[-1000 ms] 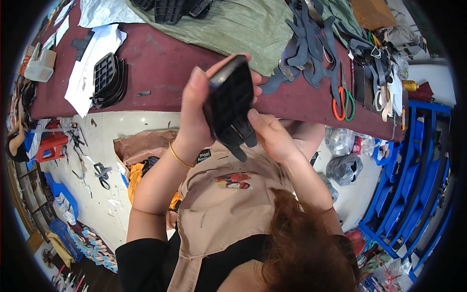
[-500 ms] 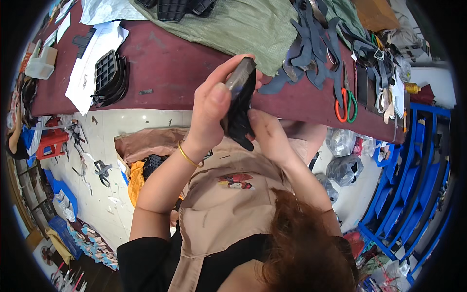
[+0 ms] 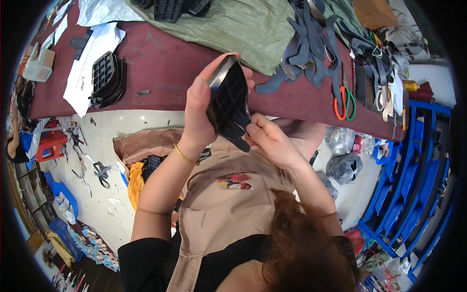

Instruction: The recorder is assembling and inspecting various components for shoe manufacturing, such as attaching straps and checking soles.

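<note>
My left hand [image 3: 198, 108] is wrapped round a black curved piece [image 3: 230, 97] with a grid of ribs on its face and a shiny, tape-like band along its upper left edge. The piece is held tilted above my lap, at the table's near edge. At its lower end hangs a soft dark strip or flap [image 3: 238, 137]. My right hand [image 3: 269, 137] pinches the edge of that flap between thumb and fingers. A stack of similar black gridded pieces [image 3: 108, 80] stands on the table to the left.
The dark red table [image 3: 155, 63] bears a green woven sack [image 3: 233, 34], more black pieces [image 3: 168, 9] and a heap of dark grey strips [image 3: 311, 44]. Scissors [image 3: 344, 104] with red and green handles lie right. Blue racking [image 3: 413, 165] stands on the right; plastic bags [image 3: 344, 169] sit below.
The black piece has turned, so its gridded face now shows, and has shifted slightly left. My right hand's fingers have come together on the flap's edge.
</note>
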A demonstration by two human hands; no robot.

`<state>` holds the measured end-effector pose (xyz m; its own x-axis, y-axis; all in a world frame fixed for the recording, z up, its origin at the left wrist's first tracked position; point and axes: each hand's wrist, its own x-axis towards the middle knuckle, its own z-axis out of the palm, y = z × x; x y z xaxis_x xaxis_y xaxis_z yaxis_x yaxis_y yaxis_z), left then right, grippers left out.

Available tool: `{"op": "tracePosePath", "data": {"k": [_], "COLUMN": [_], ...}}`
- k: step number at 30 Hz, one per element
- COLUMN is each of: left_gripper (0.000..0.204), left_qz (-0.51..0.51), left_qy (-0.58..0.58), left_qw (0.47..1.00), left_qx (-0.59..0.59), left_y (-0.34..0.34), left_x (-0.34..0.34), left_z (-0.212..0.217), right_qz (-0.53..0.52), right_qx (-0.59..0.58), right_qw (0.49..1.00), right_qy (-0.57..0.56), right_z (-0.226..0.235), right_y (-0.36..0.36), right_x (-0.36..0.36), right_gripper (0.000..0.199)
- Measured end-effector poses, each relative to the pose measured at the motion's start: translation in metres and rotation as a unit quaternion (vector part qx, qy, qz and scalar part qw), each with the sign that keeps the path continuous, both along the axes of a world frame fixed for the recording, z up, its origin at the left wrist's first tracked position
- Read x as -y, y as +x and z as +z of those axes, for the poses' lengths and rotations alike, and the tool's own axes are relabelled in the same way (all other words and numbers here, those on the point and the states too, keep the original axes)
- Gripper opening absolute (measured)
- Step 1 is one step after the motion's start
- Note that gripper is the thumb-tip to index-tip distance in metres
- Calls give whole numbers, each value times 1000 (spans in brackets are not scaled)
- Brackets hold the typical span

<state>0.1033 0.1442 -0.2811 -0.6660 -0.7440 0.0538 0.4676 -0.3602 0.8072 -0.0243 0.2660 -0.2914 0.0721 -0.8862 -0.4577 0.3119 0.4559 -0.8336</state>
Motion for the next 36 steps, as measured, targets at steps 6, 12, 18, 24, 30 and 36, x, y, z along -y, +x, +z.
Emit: {"op": "tracePosePath", "data": {"k": [6,12,18,24,30,36], "left_gripper": [87,90,92,86,84,63], "left_qz": [-9,-1,21,-43,-39,35], "left_qy": [35,-27,-88,135,265,219], "left_qw": [998,1000,994,984,963,966], "left_qx": [-45,10,58,-104,-4,-135], "left_y": [1,-1,-3,-2,-17,-18], "left_x": [7,1,-5,5,9,13], "left_z": [7,13,10,5,-3,-46], "right_qz": [26,24,-10,27,-73,-51], "right_qx": [32,-145,-333,23,-111,-588], "right_qw": [997,986,934,986,984,727], "right_qy": [-66,-78,-128,-161,-119,-351], "right_z": [6,8,5,-9,6,5], "right_y": [-11,-11,6,-19,-2,47], "right_x": [-2,16,11,0,31,19], "right_gripper": [19,19,16,23,37,36]}}
